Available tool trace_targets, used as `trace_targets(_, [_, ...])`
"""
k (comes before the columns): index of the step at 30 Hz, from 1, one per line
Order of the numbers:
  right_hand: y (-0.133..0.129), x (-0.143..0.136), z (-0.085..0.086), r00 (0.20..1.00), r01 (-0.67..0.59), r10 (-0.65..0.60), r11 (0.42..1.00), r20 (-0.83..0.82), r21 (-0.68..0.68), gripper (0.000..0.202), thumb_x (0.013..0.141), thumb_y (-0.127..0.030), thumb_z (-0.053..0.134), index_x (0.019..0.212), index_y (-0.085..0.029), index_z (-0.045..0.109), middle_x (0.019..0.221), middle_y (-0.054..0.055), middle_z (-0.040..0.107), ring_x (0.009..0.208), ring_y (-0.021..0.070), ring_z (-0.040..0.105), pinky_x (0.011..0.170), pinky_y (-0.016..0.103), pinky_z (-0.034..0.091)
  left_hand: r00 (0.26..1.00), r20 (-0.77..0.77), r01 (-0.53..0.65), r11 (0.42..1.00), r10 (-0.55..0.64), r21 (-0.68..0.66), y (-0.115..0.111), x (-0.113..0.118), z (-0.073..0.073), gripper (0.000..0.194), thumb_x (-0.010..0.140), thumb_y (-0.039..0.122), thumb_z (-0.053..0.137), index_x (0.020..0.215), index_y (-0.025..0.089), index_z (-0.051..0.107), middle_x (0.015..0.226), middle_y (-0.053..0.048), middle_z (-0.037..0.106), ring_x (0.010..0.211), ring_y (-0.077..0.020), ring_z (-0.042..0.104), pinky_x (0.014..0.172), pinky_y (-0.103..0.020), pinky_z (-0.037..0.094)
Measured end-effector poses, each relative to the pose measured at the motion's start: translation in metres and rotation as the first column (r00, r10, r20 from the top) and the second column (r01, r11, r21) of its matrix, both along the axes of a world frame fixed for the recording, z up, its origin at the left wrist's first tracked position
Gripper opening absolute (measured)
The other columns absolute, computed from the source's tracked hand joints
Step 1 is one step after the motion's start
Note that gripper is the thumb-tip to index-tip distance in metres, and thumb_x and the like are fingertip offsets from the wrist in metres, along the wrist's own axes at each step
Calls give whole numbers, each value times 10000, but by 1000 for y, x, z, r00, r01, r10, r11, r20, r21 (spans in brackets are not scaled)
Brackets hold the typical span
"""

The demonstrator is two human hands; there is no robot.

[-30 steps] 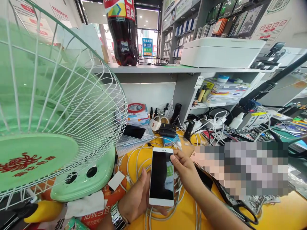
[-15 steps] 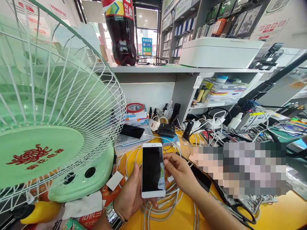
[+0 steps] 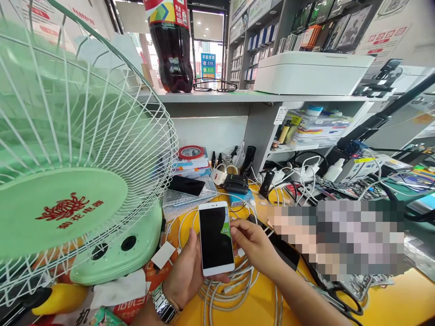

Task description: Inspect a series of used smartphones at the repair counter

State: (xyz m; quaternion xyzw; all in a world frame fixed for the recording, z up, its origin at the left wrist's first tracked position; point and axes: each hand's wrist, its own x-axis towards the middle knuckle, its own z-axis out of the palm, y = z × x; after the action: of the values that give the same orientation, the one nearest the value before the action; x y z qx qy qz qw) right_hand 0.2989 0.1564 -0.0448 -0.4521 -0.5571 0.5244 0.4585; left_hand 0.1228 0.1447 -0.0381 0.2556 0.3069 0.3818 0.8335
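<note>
A white smartphone point(image 3: 216, 240) with a dark, reflective screen faces me, nearly upright. My left hand point(image 3: 188, 271), with a metal wristwatch point(image 3: 163, 306) on its wrist, grips the phone from the left and below; the thumb lies along its left edge and fingertips show past the lower right. At the phone's right edge, my right hand point(image 3: 251, 242) has its thumb and curled forefinger together against the side. Its other fingers are partly hidden. Under the phone lies a coiled grey cable point(image 3: 234, 294) on the yellow tabletop point(image 3: 261, 312).
A green fan point(image 3: 81, 181) crowds the left side. Behind the phone lie a black phone point(image 3: 186, 185), a red tape roll point(image 3: 191, 152) and tangled white cables point(image 3: 307, 174). Scissors point(image 3: 343, 301) lie at right, beside a blurred patch. A cola bottle point(image 3: 172, 54) stands on the shelf.
The smartphone has shifted slightly left and tilted a little, with both hands still at it. The green-white reflection on its screen has moved up. The fan's head has turned right.
</note>
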Motion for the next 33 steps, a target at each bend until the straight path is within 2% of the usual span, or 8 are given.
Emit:
trace_targets(7, [0, 4, 1, 999, -26, 24, 999, 37, 42, 319, 918, -477, 547, 882, -172, 632, 717, -7, 558, 592, 111, 544, 567, 247, 488, 998, 55, -3, 999, 6, -50, 0, 1, -2, 612, 948, 563, 344, 1405, 177, 473, 1143, -168, 693, 1000, -307, 659, 735, -436, 568])
trace_targets(12, [-1, 3, 7, 996, -24, 19, 998, 84, 59, 316, 915, -473, 546, 852, -174, 630, 723, 1, 567, 591, 119, 555, 563, 250, 485, 999, 52, 9, 998, -6, -66, 1, 2, -2, 581, 954, 499, 369, 1420, 165, 457, 1142, -176, 695, 990, -328, 659, 642, -411, 572])
trace_targets(17, [-1, 5, 5, 991, -21, 13, 998, 130, 65, 323, 932, -467, 510, 864, -178, 637, 711, -7, 551, 573, 118, 539, 558, 251, 478, 969, 239, 76, 997, -68, -24, 1, 1, -6, 552, 970, 456, 340, 1430, 171, 449, 1177, -169, 690, 1022, -314, 663, 756, -444, 571])
trace_targets(19, [-1, 5, 5, 980, -6, -12, 996, 196, 92, 321, 938, -456, 502, 884, -177, 651, 740, 7, 571, 635, 133, 549, 599, 257, 478, 947, 301, 121, 993, -117, 4, 1, 0, -9, 561, 976, 470, 317, 1415, 156, 470, 1171, -182, 694, 999, -311, 679, 723, -422, 583])
trace_targets(23, [-2, 5, 5, 964, -9, -20, 994, 266, 105, 349, 948, -469, 479, 945, -172, 663, 786, 34, 618, 706, 155, 567, 651, 273, 475, 927, 325, 192, 981, -188, 20, 3, -2, -12, 610, 975, 527, 274, 1313, 123, 581, 1066, -196, 733, 812, -269, 731, 534, -319, 588])
trace_targets(26, [-3, 5, 5, 964, -11, -17, 995, 265, 104, 382, 957, -487, 458, 1029, -170, 658, 780, 39, 636, 690, 158, 584, 659, 284, 482, 915, 377, 157, 988, -145, -2, 4, -5, -8, 664, 971, 558, 230, 1249, 108, 631, 1065, -191, 738, 783, -252, 736, 527, -313, 598])
trace_targets(30, [-3, 5, 5, 961, 7, -42, 992, 272, 128, 389, 956, -493, 462, 1054, -175, 664, 919, 74, 679, 731, 162, 613, 697, 302, 494, 884, 466, 53, 998, -30, -37, 5, -10, 1, 638, 995, 490, 186, 1257, 104, 622, 1264, -172, 660, 936, -290, 713, 543, -351, 602])
trace_targets(33, [-3, 5, 5, 957, 13, -55, 989, 284, 149, 388, 959, -494, 458, 1039, -183, 676, 916, 73, 686, 741, 162, 609, 681, 294, 487, 881, 468, -38, 998, 61, -58, 6, -12, 4, 607, 1003, 463, 220, 1229, 87, 640, 1245, -164, 674, 1023, -306, 689, 605, -359, 600])
